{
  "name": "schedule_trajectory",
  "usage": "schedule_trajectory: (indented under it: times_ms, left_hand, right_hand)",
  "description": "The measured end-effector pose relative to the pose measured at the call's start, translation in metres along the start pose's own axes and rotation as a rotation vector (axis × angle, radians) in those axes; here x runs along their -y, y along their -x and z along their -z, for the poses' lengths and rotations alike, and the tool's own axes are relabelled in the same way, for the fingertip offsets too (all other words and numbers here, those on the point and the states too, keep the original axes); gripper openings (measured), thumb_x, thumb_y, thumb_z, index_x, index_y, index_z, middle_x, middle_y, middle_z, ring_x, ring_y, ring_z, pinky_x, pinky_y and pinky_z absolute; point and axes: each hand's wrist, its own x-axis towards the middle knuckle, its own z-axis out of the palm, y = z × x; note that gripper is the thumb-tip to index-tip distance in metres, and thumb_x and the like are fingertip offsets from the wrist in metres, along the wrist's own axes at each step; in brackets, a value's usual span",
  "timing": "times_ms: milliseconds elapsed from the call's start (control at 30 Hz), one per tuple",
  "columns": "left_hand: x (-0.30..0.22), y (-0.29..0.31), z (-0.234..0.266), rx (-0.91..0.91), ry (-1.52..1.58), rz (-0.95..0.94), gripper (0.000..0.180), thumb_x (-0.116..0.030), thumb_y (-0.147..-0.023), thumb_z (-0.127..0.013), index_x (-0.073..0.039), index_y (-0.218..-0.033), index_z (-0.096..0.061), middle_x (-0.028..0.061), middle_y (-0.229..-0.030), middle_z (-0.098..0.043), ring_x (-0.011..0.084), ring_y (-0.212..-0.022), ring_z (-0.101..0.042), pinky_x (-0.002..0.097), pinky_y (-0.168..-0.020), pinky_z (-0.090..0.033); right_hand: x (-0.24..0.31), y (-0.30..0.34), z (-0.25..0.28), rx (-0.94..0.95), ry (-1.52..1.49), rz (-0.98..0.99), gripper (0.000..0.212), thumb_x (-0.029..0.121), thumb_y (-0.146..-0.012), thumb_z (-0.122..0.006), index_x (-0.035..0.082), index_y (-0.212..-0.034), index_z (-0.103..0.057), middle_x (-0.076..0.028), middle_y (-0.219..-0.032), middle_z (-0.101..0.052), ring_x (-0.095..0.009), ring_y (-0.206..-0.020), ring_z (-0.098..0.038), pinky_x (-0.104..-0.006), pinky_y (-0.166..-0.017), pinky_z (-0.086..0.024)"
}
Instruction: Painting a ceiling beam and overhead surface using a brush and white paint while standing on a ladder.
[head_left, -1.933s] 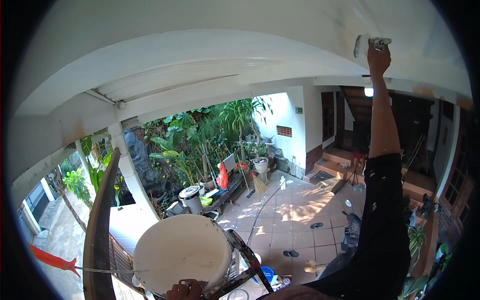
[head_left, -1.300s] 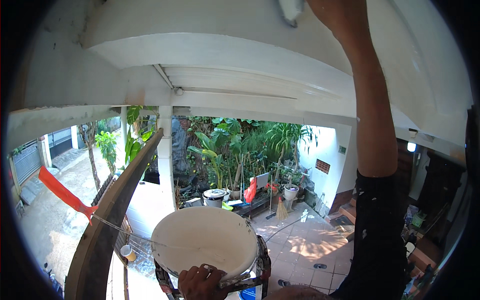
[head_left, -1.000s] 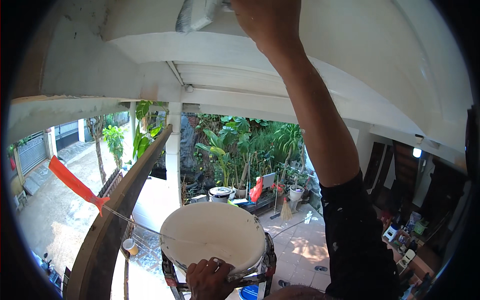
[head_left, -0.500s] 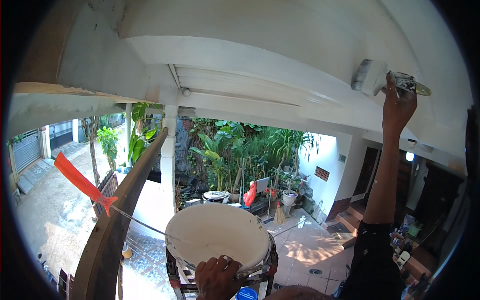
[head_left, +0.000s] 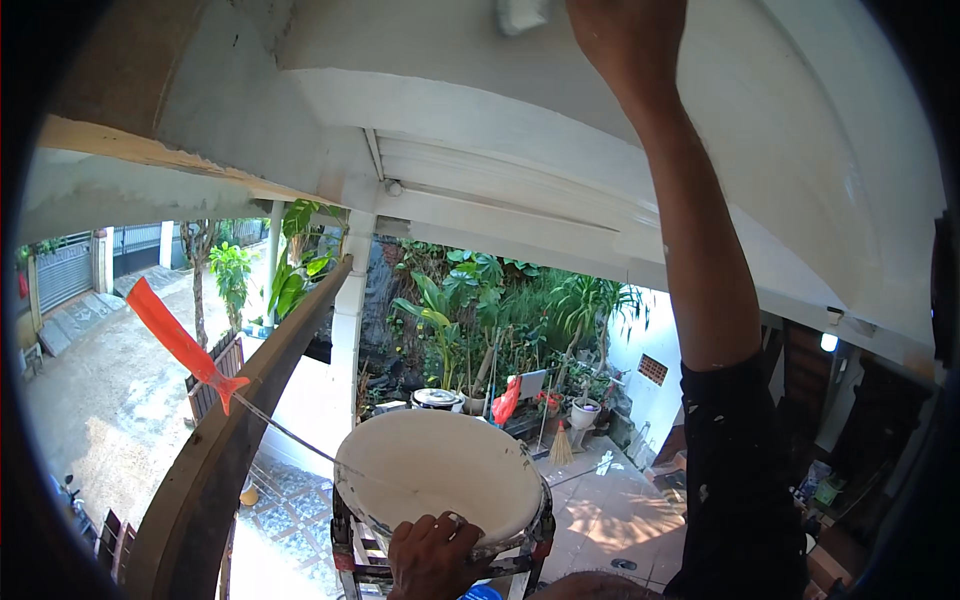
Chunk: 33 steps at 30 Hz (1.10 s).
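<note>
At the top edge my right hand [head_left: 625, 35] is raised to the white ceiling [head_left: 440, 35]; its fingers are cut off by the frame. Beside it the white, blurred bristles of a paintbrush [head_left: 522, 14] lie against the ceiling, and my hand is closed on its handle, which is out of view. Below, my left hand [head_left: 437, 557] curls its fingers over the near rim of a wide, off-white basin [head_left: 430, 455]. The basin, smeared with paint along its rim, rests on top of a dark, paint-spotted ladder [head_left: 343, 550].
A slanting wooden beam [head_left: 225, 440] rises at the left. Over it lies an orange plastic strip [head_left: 170, 325] on a thin rod reaching the basin. A blue lid [head_left: 482, 593] shows below the ladder. Further down are a tiled floor [head_left: 610, 525], a broom [head_left: 561, 447] and potted plants [head_left: 584, 410].
My right hand has swept the paintbrush up and left across the ceiling, to the top edge. My left hand stays on the basin's rim. The view has shifted slightly.
</note>
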Motion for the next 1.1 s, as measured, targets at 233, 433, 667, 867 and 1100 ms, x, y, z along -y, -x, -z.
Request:
schedule_trajectory:
  times_ms: [233, 433, 667, 867, 1100]
  left_hand:
    - [-0.001, -0.001, 0.005, 0.052, -0.017, 0.072, 0.024, -0.033, -0.072, -0.079, -0.015, -0.083, -0.068, 0.0033, -0.088, -0.065, 0.0256, -0.083, -0.062, 0.0430, -0.069, -0.043]
    - [0.000, -0.002, 0.011, 0.093, 0.026, 0.054, 0.019, -0.032, -0.078, -0.071, -0.015, -0.086, -0.069, 0.0027, -0.089, -0.064, 0.0244, -0.084, -0.062, 0.0422, -0.069, -0.043]
    - [0.004, -0.003, 0.013, 0.106, 0.053, 0.015, 0.016, -0.029, -0.077, -0.069, -0.015, -0.086, -0.068, 0.0021, -0.090, -0.064, 0.0243, -0.083, -0.063, 0.0425, -0.067, -0.043]
    - [0.004, -0.006, 0.017, 0.172, 0.020, -0.012, 0.020, -0.030, -0.077, -0.070, -0.016, -0.091, -0.069, 0.0034, -0.091, -0.065, 0.0245, -0.082, -0.063, 0.0421, -0.067, -0.043]
    - [0.002, -0.007, 0.015, 0.204, -0.037, 0.003, 0.028, -0.036, -0.072, -0.078, -0.016, -0.090, -0.071, 0.0030, -0.092, -0.067, 0.0243, -0.081, -0.063, 0.0422, -0.066, -0.044]
  right_hand:
    - [0.047, -0.018, -0.113, -0.393, -0.622, -0.107, 0.021, 0.012, -0.082, -0.077, -0.003, -0.081, -0.063, -0.022, -0.078, -0.069, -0.040, -0.078, -0.070, -0.0434, -0.068, -0.054]
    - [-0.044, 0.010, -0.044, -0.212, -0.425, -0.289, 0.025, 0.018, -0.088, -0.072, -0.001, -0.075, -0.063, -0.013, -0.067, -0.065, -0.027, -0.065, -0.066, -0.0386, -0.061, -0.050]
    - [-0.183, 0.076, 0.083, -0.263, -0.494, -0.613, 0.028, 0.013, -0.087, -0.079, -0.005, -0.105, -0.067, -0.012, -0.096, -0.072, -0.016, -0.080, -0.071, -0.0309, -0.070, -0.062]
    - [-0.280, 0.116, 0.185, -0.258, -0.301, -0.667, 0.030, 0.011, -0.090, -0.076, -0.006, -0.111, -0.064, -0.015, -0.105, -0.071, -0.021, -0.088, -0.072, -0.0365, -0.078, -0.064]
    - [-0.381, 0.145, 0.286, -0.133, 0.572, -0.473, 0.034, 0.019, -0.089, -0.079, -0.007, -0.107, -0.068, -0.015, -0.099, -0.073, -0.019, -0.086, -0.072, -0.0312, -0.072, -0.061]
